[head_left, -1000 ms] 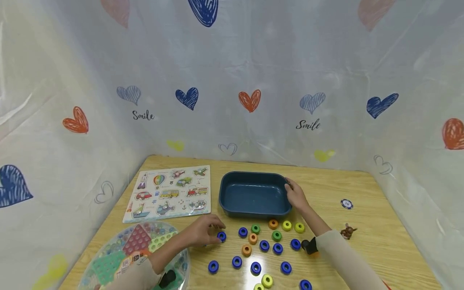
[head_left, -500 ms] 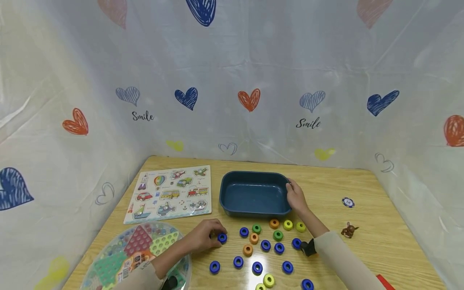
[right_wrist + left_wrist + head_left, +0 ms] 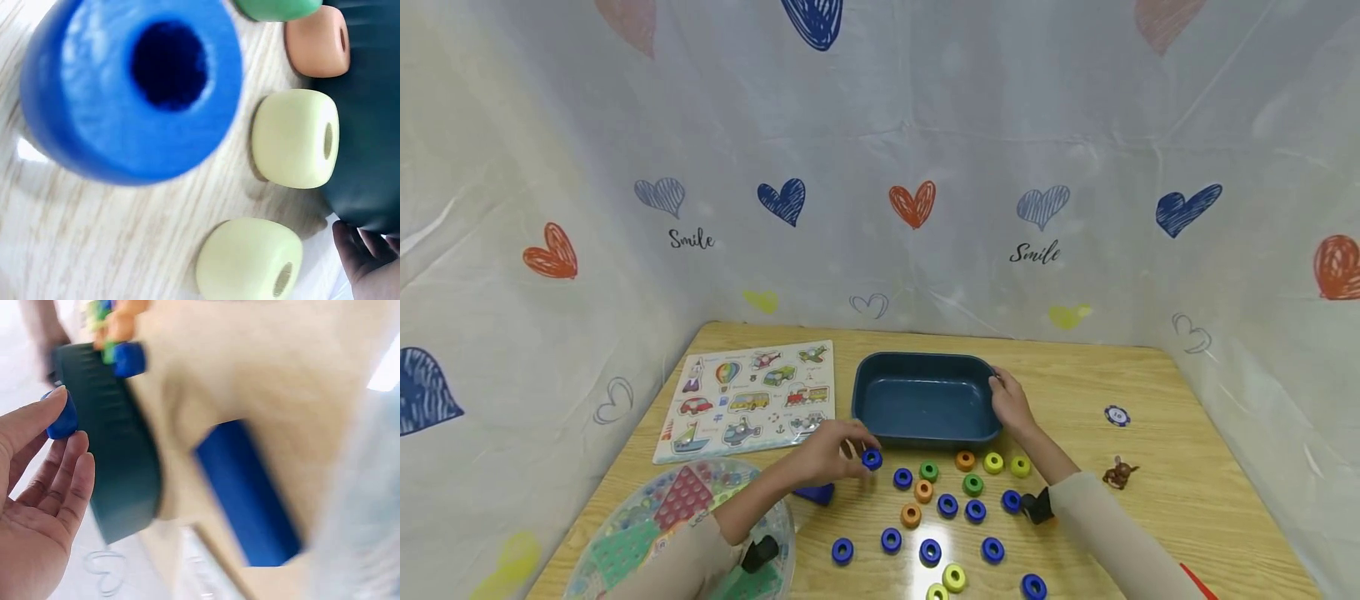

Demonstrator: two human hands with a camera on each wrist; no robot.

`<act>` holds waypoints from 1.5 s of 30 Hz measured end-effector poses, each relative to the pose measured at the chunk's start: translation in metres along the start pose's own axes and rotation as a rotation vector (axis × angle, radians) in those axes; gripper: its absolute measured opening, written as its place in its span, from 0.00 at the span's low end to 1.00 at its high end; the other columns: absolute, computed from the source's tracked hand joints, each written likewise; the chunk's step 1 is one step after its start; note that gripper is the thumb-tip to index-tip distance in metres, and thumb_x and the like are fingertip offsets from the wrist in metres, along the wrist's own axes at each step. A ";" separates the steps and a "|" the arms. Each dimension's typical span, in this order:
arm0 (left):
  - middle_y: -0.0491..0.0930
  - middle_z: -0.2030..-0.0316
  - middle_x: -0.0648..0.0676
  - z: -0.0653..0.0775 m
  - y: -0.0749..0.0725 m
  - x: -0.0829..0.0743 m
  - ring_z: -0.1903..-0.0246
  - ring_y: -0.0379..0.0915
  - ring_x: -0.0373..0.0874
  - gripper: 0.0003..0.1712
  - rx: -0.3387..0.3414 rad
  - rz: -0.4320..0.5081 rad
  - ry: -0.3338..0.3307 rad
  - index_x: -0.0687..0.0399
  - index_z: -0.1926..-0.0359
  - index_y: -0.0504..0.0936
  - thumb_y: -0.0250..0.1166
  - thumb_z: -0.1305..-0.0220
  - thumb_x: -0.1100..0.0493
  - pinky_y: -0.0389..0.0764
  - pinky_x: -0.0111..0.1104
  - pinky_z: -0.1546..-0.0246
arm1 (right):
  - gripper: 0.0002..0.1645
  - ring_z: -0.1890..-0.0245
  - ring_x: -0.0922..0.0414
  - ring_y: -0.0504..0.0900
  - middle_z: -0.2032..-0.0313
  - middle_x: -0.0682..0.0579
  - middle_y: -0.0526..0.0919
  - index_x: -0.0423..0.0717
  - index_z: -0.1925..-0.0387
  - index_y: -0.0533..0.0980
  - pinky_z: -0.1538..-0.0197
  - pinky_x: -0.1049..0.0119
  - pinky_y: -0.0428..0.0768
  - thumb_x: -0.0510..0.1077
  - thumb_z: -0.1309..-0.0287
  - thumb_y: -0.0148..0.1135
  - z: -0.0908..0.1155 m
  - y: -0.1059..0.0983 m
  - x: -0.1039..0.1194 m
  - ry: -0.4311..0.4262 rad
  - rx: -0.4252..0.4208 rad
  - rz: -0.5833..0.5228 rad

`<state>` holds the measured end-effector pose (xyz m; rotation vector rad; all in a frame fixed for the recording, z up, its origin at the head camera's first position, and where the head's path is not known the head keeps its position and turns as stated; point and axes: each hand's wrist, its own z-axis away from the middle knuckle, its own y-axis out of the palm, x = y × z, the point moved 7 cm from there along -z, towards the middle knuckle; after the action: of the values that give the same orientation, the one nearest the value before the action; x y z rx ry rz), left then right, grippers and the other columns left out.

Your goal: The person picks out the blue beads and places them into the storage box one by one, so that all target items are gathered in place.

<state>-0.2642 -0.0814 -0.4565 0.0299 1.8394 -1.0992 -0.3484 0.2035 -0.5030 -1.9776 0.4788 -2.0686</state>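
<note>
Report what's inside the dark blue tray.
Nothing shows inside the dark blue tray: its bare floor and far wall are visible in the head view. The near rim hides the inner face of the near wall, and the right hand covers part of the rim.

"Smile" twice on curtain (image 3: 970,100); "10" on chip (image 3: 1117,416); puzzle board (image 3: 748,402) print too small.

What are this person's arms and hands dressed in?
The left sleeve and right sleeve are light beige, ending on the forearm. A small black gadget shows near each sleeve's end. The left hand and right hand wear no gloves.
</note>
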 end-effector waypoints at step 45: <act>0.79 0.59 0.57 -0.118 -0.023 0.038 0.60 0.75 0.47 0.19 -0.039 -0.357 -0.251 0.64 0.54 0.80 0.70 0.50 0.65 0.76 0.37 0.59 | 0.27 0.36 0.39 0.55 0.38 0.31 0.58 0.27 0.37 0.57 0.36 0.48 0.54 0.42 0.30 0.35 -0.005 -0.003 -0.001 0.082 0.021 -0.033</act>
<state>-0.3786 -0.0294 -0.4529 -0.4553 1.6745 -1.2463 -0.3535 0.2071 -0.5026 -1.9074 0.4411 -2.1720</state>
